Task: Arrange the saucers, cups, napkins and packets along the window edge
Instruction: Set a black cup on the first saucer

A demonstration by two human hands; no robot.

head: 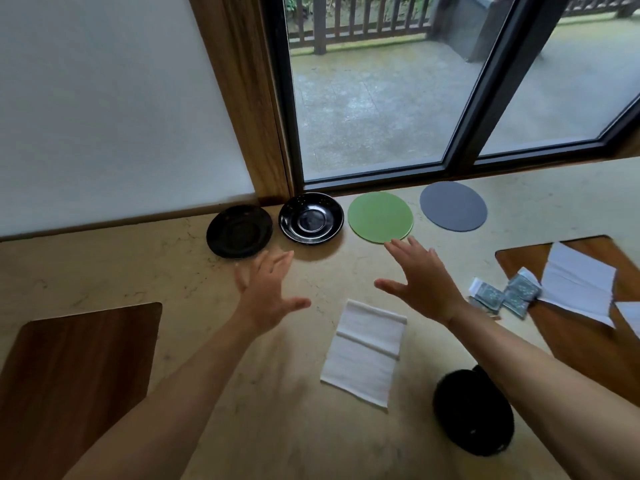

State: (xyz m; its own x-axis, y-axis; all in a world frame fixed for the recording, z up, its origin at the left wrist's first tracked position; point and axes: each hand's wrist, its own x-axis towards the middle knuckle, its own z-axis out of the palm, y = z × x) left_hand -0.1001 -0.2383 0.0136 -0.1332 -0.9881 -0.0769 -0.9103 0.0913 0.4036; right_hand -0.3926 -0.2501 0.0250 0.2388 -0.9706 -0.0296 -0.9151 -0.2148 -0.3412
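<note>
I see both bare forearms stretched forward over the pale marbled stone counter [104,271], palms down. My left hand [268,292] hovers with fingers spread, gripping nothing, just short of the two glossy black round saucers [239,231] [311,218] lined up by the dark-framed window [460,157]. My right hand [420,280] is likewise splayed and empty, fingertips near the flat green round coaster [380,216]; a grey round coaster [453,206] sits further right. A folded white cloth napkin [363,351] lies between my arms, small silvery packets [505,294] beside my right wrist, a blurred black cup [472,414] under my right forearm
</note>
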